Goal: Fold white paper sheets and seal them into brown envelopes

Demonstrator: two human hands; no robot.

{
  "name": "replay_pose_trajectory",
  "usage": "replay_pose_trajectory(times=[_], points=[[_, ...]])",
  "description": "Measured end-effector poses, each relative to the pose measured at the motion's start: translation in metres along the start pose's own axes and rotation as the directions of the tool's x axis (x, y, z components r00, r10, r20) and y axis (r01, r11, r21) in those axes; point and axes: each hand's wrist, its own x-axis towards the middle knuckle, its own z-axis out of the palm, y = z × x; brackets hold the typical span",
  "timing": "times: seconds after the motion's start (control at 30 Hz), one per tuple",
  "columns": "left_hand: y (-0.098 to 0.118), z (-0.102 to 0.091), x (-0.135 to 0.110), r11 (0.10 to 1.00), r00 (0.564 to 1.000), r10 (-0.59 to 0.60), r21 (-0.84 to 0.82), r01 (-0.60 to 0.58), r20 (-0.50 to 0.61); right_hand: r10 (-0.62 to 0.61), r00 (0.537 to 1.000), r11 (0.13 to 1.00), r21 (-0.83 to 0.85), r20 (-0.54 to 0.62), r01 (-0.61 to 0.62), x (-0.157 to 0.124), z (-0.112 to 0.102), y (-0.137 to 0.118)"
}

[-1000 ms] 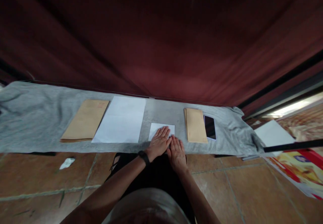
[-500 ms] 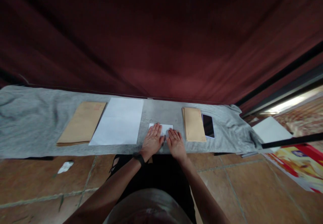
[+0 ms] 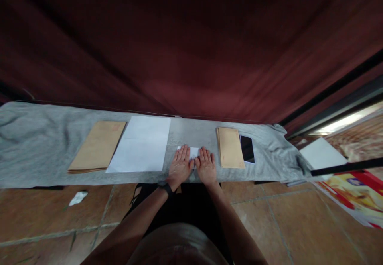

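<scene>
Both my hands lie flat, fingers stretched out, on a small folded white paper (image 3: 194, 152) on the grey cloth (image 3: 36, 145). My left hand (image 3: 180, 166) covers its left part, and my right hand (image 3: 206, 165) covers its right part, thumbs almost touching. Only a strip of the paper shows between and above the fingers. A black band sits on my left wrist. To the left lies a larger white sheet (image 3: 140, 144). A stack of brown envelopes (image 3: 229, 147) lies just right of my right hand.
Another stack of brown envelopes (image 3: 97, 146) lies at the left. A dark phone (image 3: 247, 148) rests beside the right stack. A dark red curtain hangs behind. The floor is tiled, with a crumpled white scrap (image 3: 77, 197), a white sheet (image 3: 321, 154) and a colourful poster (image 3: 357, 195) at right.
Both hands slid forward onto the small white paper and came together side by side, so less of the paper shows now. The view shifted slightly.
</scene>
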Motion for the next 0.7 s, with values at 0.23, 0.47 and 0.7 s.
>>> replay_pose_trajectory(times=[0.23, 0.47, 0.7], points=[[-0.0060, 0.0046, -0.0015, 0.997, 0.997, -0.078, -0.003, 0.078, -0.029, 0.030, 0.999, 0.999, -0.039, -0.031, -0.031, -0.0019, 0.0053, 0.0014], [-0.0092, 0.0070, -0.0036, 0.994, 0.990, -0.107, -0.013, 0.107, -0.093, 0.023, 0.999, 0.999, -0.028, -0.050, -0.024, -0.0029, 0.0040, 0.0012], [-0.0081, 0.0011, -0.0032, 0.987, 0.988, 0.152, -0.051, -0.154, -0.039, 0.026, 0.998, 0.999, 0.020, -0.061, -0.025, -0.0029, 0.0049, 0.0001]])
